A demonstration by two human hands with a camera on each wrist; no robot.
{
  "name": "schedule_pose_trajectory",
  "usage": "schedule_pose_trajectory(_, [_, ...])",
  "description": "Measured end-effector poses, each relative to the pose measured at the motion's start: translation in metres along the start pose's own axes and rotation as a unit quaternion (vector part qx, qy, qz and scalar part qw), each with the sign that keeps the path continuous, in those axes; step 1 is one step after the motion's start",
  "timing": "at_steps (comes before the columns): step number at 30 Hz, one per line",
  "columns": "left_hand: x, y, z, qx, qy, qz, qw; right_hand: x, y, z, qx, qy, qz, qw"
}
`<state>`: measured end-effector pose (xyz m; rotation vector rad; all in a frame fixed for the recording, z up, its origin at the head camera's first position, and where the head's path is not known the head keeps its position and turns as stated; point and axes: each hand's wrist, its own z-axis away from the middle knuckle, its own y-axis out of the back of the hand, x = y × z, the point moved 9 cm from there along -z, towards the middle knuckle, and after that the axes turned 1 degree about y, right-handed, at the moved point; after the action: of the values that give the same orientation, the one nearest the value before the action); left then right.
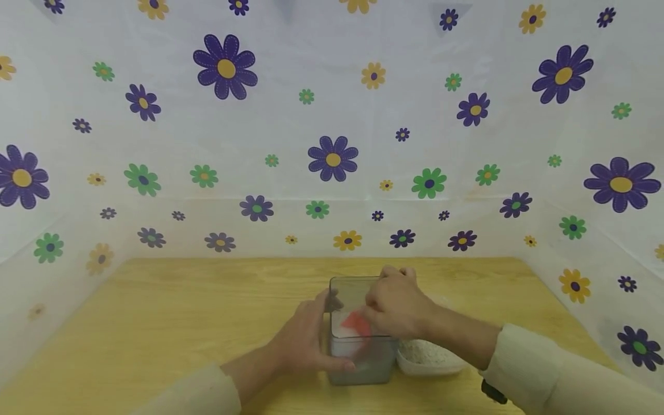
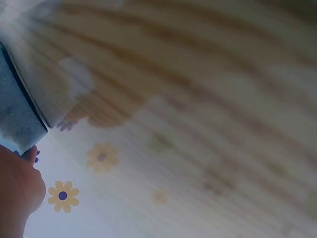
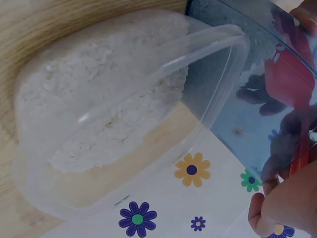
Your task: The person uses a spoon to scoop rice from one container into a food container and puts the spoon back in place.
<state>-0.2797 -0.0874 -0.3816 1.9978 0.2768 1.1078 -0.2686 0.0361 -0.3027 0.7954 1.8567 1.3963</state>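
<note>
A clear, blue-tinted rectangular container (image 1: 360, 366) stands upright on the table. My left hand (image 1: 306, 337) holds its left side, thumb across the front wall and fingers toward the back. In the left wrist view that hand (image 2: 20, 188) shows beside the container (image 2: 17, 104). My right hand (image 1: 399, 302) is over the container's mouth and grips the handle of a red scoop (image 1: 358, 324). Through the wall in the right wrist view, the scoop's head (image 3: 290, 77) is inside the container. Against the container's right side is a translucent plastic tub (image 1: 433, 369) of white rice (image 3: 99, 94).
Wooden tabletop (image 1: 207, 311) spreads to the left and behind the container. A white curtain with printed flowers (image 1: 290, 127) encloses the back and both sides of the table. A dark band (image 1: 494, 392) sits at my right wrist under the sleeve.
</note>
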Motion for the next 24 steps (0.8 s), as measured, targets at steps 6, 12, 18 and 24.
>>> schedule_pose_trajectory(6, [0.000, 0.001, 0.000, -0.002, 0.002, -0.004, 1.0000, 0.003, 0.008, 0.005, 0.051, -0.020, -0.007, 0.9985])
schedule_pose_trajectory(12, [-0.002, -0.002, -0.001, -0.006, 0.006, -0.002, 1.0000, 0.012, 0.013, 0.010, 0.057, -0.050, -0.057, 0.9955])
schedule_pose_trajectory(18, [0.000, -0.001, -0.002, -0.004, 0.006, -0.012, 0.9999, 0.027, 0.015, 0.017, 0.049, -0.108, -0.126, 0.9849])
schedule_pose_trajectory(24, [-0.001, -0.001, -0.002, -0.009, 0.007, -0.012, 0.9999, 0.033, 0.011, 0.020, 0.033, -0.153, -0.157, 0.9751])
